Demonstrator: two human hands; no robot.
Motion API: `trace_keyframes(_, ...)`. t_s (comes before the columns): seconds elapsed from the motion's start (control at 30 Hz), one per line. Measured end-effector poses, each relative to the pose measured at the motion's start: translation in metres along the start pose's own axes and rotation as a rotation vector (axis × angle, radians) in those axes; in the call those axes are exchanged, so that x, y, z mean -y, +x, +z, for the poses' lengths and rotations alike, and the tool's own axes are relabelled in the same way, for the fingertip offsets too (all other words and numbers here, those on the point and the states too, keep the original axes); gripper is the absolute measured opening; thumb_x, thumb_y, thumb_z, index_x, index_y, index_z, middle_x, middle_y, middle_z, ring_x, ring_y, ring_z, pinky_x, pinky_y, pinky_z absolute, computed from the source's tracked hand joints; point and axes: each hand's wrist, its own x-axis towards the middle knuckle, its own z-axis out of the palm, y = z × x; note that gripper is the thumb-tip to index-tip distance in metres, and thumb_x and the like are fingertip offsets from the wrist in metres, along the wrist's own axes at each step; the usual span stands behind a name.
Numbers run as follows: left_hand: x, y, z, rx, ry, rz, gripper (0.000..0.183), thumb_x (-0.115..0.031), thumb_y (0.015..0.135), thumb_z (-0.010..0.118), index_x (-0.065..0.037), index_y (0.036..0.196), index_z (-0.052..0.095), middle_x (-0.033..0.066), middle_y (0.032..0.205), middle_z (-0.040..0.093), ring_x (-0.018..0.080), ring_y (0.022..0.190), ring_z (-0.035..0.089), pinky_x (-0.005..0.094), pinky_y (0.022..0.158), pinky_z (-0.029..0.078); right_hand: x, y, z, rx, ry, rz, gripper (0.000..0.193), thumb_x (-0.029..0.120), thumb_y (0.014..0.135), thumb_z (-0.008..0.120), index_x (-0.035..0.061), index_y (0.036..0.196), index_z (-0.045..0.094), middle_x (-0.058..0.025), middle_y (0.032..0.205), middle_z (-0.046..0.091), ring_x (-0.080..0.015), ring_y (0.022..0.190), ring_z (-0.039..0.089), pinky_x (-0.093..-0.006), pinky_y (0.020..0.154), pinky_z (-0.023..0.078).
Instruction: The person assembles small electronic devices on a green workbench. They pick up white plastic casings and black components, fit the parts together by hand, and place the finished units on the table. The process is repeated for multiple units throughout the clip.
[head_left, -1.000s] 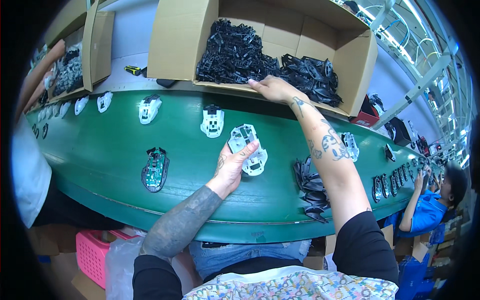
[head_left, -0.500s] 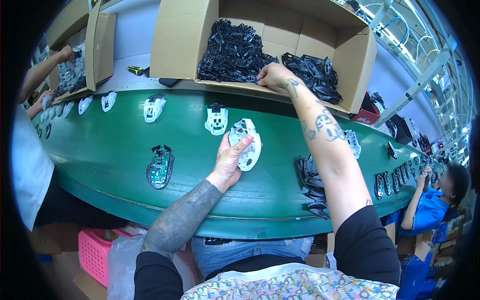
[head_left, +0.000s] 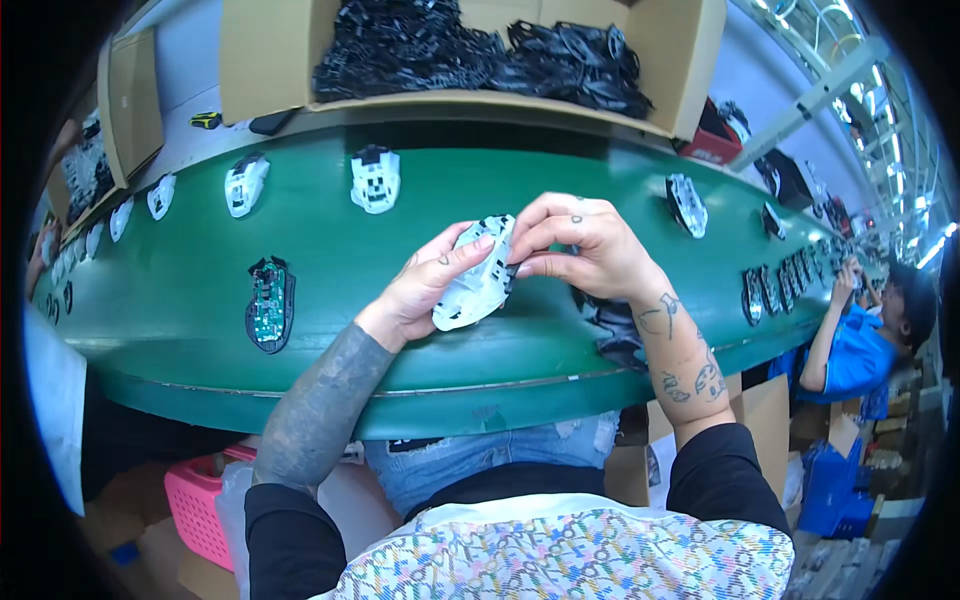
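Note:
My left hand (head_left: pixel 420 285) grips a white mouse shell (head_left: pixel 468 302), tilted above the green work surface, thumb across its upper face. At the shell's right side, my right hand (head_left: pixel 585 248) is closed in a pinch, with a small black plastic part (head_left: pixel 511 269) at its fingertips. The fingers hide most of that part, and I cannot tell whether it is seated in the shell. Just under the right wrist lie several curved black mouse pieces (head_left: pixel 622 338). Left of my hands sits a mouse base with a green circuit board (head_left: pixel 269 303).
A cardboard box (head_left: pixel 262 55) at the back holds heaps of black plastic parts (head_left: pixel 395 55). White shells with black parts, one here (head_left: pixel 375 182), line the green surface (head_left: pixel 400 375). People work at both sides, one in blue (head_left: pixel 848 345). A pink basket (head_left: pixel 197 512) stands below.
My right hand has come back from the box to the shell, with a small black part at its fingertips. The left hand has tilted the shell. The whole view has shifted.

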Motion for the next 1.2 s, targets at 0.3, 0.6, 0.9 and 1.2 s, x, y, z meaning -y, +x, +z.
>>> trace_keyframes(0.3, 0.01, -0.003, 0.009, -0.1, 0.074, 0.198, 0.064, -0.026, 0.088, 0.072, -0.005, 0.137, 0.036, 0.0083, 0.12, 0.056, 0.0161, 0.108, 0.058, 0.0316, 0.091, 0.05, 0.013, -0.03, 0.023, -0.34, 0.76, 0.594, 0.022, 0.008, 0.088, 0.069, 0.0002, 0.108, 0.061, -0.0041, 0.093, 0.065, -0.0114, 0.079, 0.063, -0.0239, 0.064, 0.051)
trace_keyframes(0.6, 0.016, -0.01, 0.016, -0.194, 0.301, 0.538, 0.081, -0.016, 0.075, 0.083, -0.008, 0.137, 0.031, 0.0071, 0.122, 0.052, 0.0185, 0.112, 0.055, 0.0333, 0.097, 0.047, 0.018, -0.026, 0.075, -0.609, 0.784, 0.688, 0.025, 0.015, 0.09, 0.069, 0.0011, 0.108, 0.059, -0.0039, 0.096, 0.064, -0.0081, 0.081, 0.06, -0.02, 0.064, 0.047)
trace_keyframes(0.9, 0.0, -0.01, 0.005, -0.188, 0.509, 0.342, 0.081, -0.013, 0.071, 0.082, -0.005, 0.135, 0.034, 0.009, 0.117, 0.053, 0.0191, 0.108, 0.056, 0.0343, 0.096, 0.046, 0.015, -0.024, 0.087, -0.64, 0.606, 0.517, 0.029, 0.012, 0.089, 0.069, 0.0013, 0.116, 0.065, -0.0083, 0.099, 0.067, -0.0118, 0.081, 0.066, -0.025, 0.071, 0.055)
trace_keyframes(1.2, -0.009, -0.017, -0.004, -0.211, 0.435, 0.32, 0.072, -0.004, 0.074, 0.076, 0.002, 0.135, 0.037, 0.0113, 0.112, 0.057, 0.0213, 0.1, 0.063, 0.0349, 0.089, 0.053, -0.016, 0.011, -0.019, -0.451, -0.267, 0.519, 0.025, 0.019, 0.089, 0.067, 0.0027, 0.107, 0.069, -0.0094, 0.091, 0.071, -0.0117, 0.083, 0.066, -0.0275, 0.076, 0.052)
